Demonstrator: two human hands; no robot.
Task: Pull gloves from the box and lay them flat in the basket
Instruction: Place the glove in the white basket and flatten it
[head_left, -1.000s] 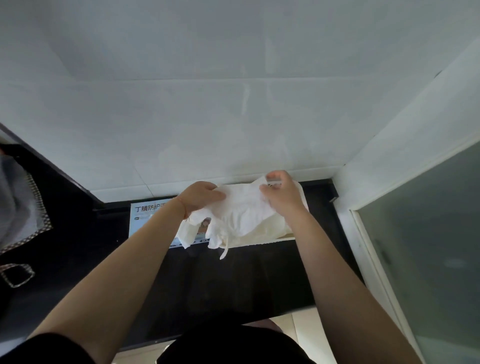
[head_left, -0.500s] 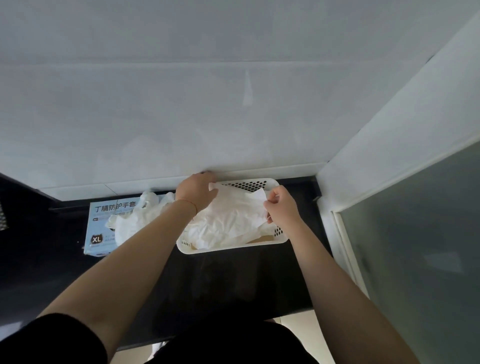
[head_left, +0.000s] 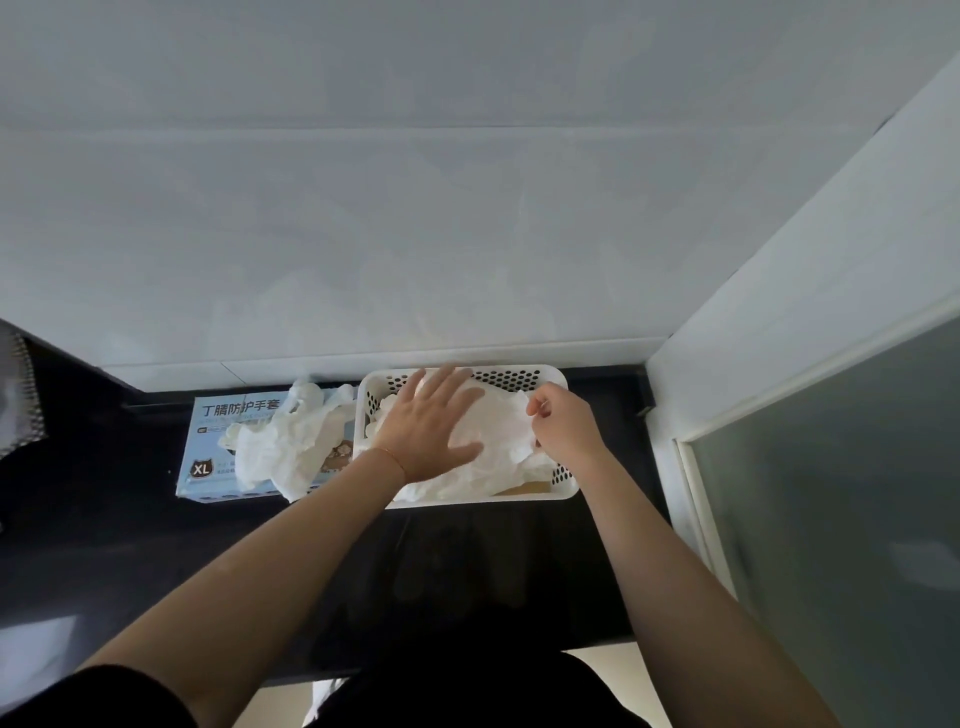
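My left hand (head_left: 431, 431) presses flat on limp gloves (head_left: 493, 436) in the basket (head_left: 519, 371); right hand (head_left: 563, 426) pinches an edge, the hold I judge best.

I see a white basket (head_left: 563, 486) with walls perforated by rows of dark round holes. White gloves (head_left: 493, 431) lie in it, over a tan patch at its 5 o'clock corner. At 9 o'clock, I see a pale blue box (head_left: 208, 441) with dark blue characters and a black "XL" badge; white gloves (head_left: 283, 447) spill from it. The countertop (head_left: 493, 561) is glossy black, the wall (head_left: 415, 208) pale grey-white.
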